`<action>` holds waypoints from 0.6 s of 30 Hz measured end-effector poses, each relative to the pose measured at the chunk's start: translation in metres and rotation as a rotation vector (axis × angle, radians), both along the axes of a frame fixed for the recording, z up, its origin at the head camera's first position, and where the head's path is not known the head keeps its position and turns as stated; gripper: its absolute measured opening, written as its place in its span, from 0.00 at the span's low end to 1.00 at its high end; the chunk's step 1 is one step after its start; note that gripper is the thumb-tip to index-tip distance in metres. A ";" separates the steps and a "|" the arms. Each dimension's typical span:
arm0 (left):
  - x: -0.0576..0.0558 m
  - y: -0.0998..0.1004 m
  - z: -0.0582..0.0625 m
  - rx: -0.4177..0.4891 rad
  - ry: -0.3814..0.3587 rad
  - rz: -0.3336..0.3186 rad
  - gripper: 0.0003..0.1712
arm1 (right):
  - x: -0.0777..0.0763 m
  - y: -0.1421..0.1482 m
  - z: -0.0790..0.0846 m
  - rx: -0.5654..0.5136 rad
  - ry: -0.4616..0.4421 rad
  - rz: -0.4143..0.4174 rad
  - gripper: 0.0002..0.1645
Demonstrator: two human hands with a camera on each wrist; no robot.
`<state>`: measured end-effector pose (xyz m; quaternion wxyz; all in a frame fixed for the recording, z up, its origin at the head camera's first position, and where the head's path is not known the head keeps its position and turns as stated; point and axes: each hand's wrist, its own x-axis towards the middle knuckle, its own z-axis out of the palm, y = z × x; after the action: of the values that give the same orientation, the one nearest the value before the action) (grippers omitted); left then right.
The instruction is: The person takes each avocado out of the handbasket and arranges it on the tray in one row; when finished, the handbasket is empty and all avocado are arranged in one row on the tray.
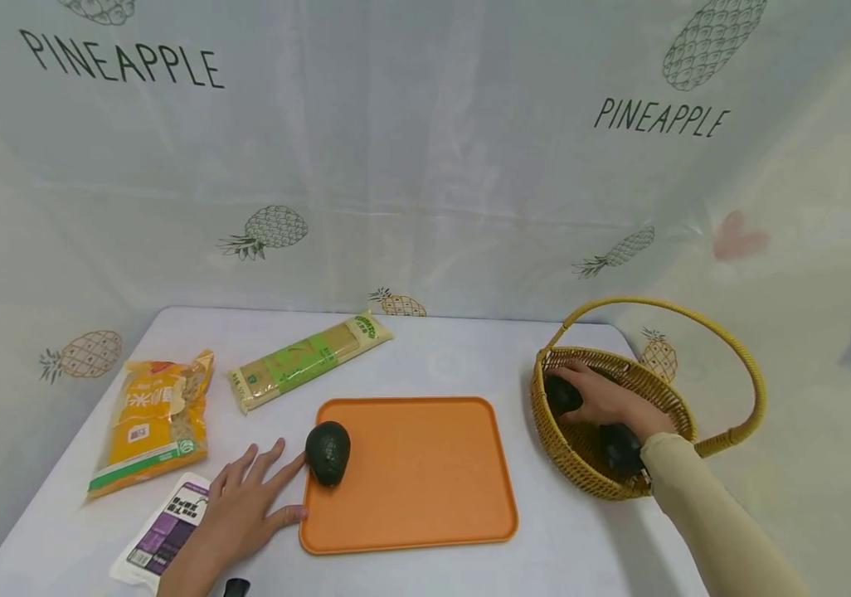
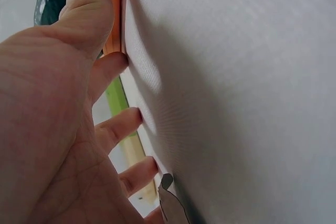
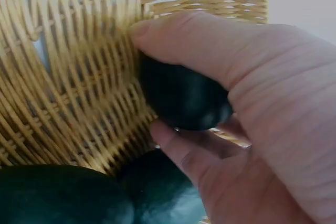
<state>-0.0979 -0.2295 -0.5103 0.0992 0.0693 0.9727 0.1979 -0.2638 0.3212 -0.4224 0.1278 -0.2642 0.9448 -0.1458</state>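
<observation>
My right hand (image 1: 605,398) reaches into a woven basket (image 1: 582,473) and holds a dark avocado (image 3: 184,94) between thumb and fingers. In the right wrist view, two more dark green avocados (image 3: 58,195) lie near that hand, partly cut off by the frame. With fingers spread, my left hand (image 1: 246,506) rests on the table, its thumb and index fingertip at the left edge of an orange tray (image 1: 418,473). On the tray's left side sits a single avocado (image 1: 328,453), close to the index fingertip.
A yellow bag (image 1: 153,423) lies at the left, with a green-labelled packet (image 1: 309,361) behind the tray. The white and purple packet (image 1: 172,526) is partly under the left forearm. The basket's tall handle (image 1: 750,373) arches out to the right.
</observation>
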 end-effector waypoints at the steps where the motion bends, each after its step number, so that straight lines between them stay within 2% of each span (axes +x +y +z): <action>1: 0.000 0.000 0.000 -0.001 0.002 -0.002 0.48 | 0.000 0.001 -0.001 -0.001 -0.005 -0.001 0.49; 7: 0.000 0.001 0.000 -0.005 -0.011 0.000 0.48 | -0.002 0.003 -0.005 0.020 -0.046 -0.003 0.49; 18: -0.003 0.000 0.003 0.010 -0.020 0.001 0.49 | 0.000 0.005 0.007 0.030 -0.108 0.022 0.50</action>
<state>-0.1007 -0.2292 -0.5075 0.1087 0.0672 0.9707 0.2033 -0.2634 0.3259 -0.4155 0.1843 -0.2644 0.9356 -0.1442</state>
